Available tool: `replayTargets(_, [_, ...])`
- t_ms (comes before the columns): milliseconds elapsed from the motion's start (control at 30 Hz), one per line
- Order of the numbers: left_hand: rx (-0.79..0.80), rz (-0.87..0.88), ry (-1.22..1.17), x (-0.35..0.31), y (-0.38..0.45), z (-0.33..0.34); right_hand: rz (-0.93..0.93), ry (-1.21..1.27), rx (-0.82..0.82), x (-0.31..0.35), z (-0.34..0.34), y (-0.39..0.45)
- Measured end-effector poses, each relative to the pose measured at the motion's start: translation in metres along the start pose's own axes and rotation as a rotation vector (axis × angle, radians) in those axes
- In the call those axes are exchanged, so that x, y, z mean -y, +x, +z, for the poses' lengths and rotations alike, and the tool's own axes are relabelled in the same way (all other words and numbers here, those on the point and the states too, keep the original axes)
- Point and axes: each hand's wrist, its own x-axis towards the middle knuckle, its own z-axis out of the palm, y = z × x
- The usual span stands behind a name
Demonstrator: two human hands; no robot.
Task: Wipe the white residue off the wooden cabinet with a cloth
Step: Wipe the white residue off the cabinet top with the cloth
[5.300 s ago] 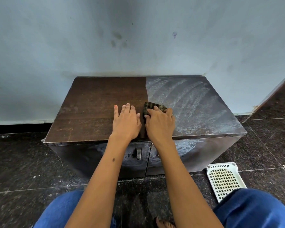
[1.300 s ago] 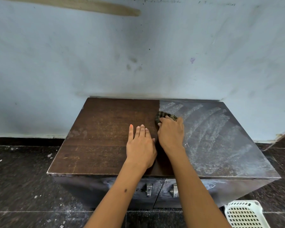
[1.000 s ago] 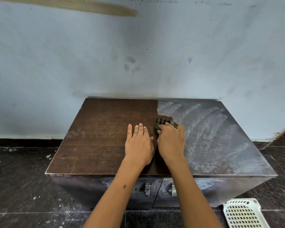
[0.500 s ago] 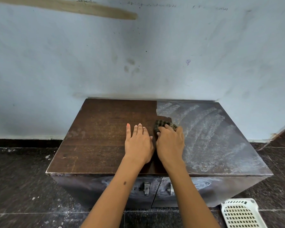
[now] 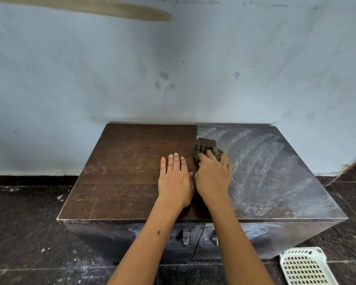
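Note:
A low dark wooden cabinet (image 5: 121,177) stands against the wall. Its left half is bare brown wood. White residue (image 5: 265,171) in streaks covers the right half. My right hand (image 5: 213,177) grips a dark striped cloth (image 5: 201,152) and presses it on the top near the border between the two halves. A small wiped patch lies just beyond the cloth. My left hand (image 5: 175,179) rests flat on the clean wood beside it, fingers straight.
A pale blue wall (image 5: 173,68) rises right behind the cabinet. A white plastic basket (image 5: 306,266) lies on the dark tiled floor (image 5: 25,233) at the lower right. Two metal door handles (image 5: 185,236) sit on the cabinet's front, which is also smeared white.
My right hand has rubbed the cloth back and forth along the residue's left edge, leaving a small dark wiped patch near the back. My left hand has stayed flat in place.

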Motion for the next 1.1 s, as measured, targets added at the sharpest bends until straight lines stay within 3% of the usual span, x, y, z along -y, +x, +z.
replayTargets(333, [-0.005, 0.002, -0.107, 0.000, 0.003, 0.007, -0.019, 0.031, 0.038, 0.016, 0.003, 0.070])
replayTargets(533, [-0.034, 0.005, -0.104, -0.002, -0.001, 0.011, -0.016, 0.058, 0.005, 0.008, 0.003, 0.041])
replayTargets(867, [0.071, -0.006, -0.073, -0.003, 0.000, -0.005, -0.008, 0.031, 0.055, 0.016, -0.002, 0.057])
replayTargets(1100, [0.154, 0.052, -0.055, 0.007, 0.002, -0.020, -0.043, 0.032, 0.006, 0.002, 0.000, 0.024])
